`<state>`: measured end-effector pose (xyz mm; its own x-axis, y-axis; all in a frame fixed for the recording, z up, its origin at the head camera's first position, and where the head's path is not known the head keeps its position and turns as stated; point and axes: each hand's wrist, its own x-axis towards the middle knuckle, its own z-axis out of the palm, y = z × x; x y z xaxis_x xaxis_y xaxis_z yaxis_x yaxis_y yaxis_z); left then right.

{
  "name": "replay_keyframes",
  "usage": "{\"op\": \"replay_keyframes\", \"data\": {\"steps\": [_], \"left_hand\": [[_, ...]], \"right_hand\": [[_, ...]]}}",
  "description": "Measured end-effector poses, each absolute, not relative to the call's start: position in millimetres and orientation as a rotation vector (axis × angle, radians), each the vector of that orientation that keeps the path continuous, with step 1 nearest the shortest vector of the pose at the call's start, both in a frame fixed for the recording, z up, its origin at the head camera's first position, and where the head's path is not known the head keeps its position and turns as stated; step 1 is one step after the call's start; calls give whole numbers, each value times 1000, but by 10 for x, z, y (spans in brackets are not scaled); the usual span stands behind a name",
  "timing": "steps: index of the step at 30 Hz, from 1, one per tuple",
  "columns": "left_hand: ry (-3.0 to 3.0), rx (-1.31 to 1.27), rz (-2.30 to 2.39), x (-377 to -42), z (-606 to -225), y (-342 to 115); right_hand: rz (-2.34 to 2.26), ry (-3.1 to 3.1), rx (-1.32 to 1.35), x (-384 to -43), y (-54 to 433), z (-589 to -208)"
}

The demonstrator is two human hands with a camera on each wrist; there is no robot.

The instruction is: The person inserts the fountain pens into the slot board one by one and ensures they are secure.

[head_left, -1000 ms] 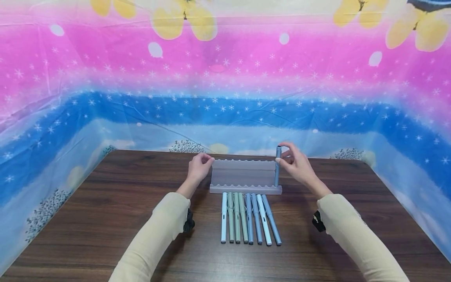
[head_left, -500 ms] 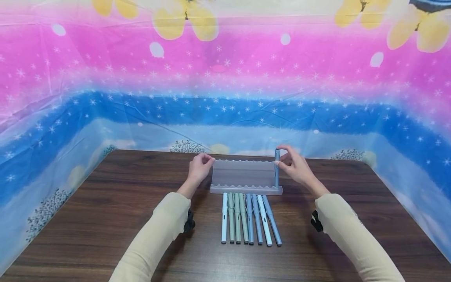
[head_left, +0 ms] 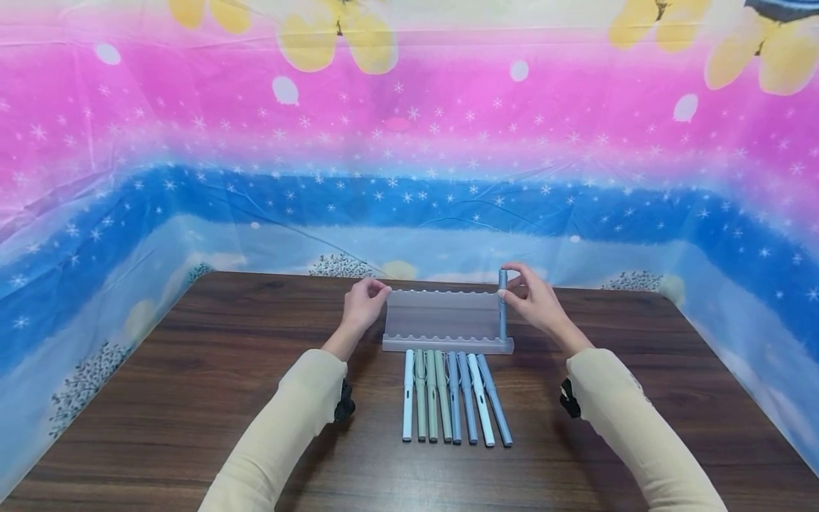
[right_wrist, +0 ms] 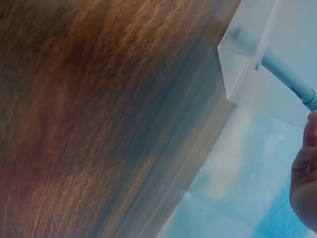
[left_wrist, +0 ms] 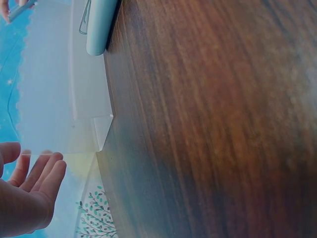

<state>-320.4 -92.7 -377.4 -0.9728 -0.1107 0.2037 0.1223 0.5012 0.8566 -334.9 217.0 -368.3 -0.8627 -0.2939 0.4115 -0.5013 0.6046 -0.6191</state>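
Note:
A translucent pen rack (head_left: 441,313) with scalloped edges stands on the table. Its upper left corner is pinched between the thumb and fingers of my left hand (head_left: 363,304). At the rack's right end, my right hand (head_left: 536,297) grips a blue-grey pen (head_left: 502,306) near its top; the pen is upright in the last notch. In the right wrist view, the lower end of that pen (right_wrist: 285,74) shows dimly through the rack's front ledge. Several capped pens (head_left: 431,398) in white, green and blue lie side by side in front of the rack.
The dark wooden table (head_left: 224,384) reaches back to a patterned cloth (head_left: 409,199) hung round its far side and flanks. The row of pens lies close to the rack's front ledge, the rightmost ones slanting.
The blue-grey pen has come down slightly and moved a little left at the rack's right end, together with my right hand. My left hand keeps its place on the rack's corner.

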Motion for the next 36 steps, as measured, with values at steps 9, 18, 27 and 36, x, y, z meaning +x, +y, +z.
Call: {"op": "replay_keyframes", "data": {"steps": [9,18,27,36], "left_hand": [[-2511,-7,-1472,-3204,-3767,-921],[-2511,1,-1480,-3213,-3781,-917],[-2514,8,-1487,-3210,-3782,-914],[-2512,3,-1497,-3199,-3777,-918]], "right_hand": [[1205,-2629,609,-3363,2173,-3666],[1191,-2657,593,-3353,2187,-3670],[1212,-2665,581,-3332,2192,-3653],[1178,-2671,583,-3327,2188,-3646]]}}
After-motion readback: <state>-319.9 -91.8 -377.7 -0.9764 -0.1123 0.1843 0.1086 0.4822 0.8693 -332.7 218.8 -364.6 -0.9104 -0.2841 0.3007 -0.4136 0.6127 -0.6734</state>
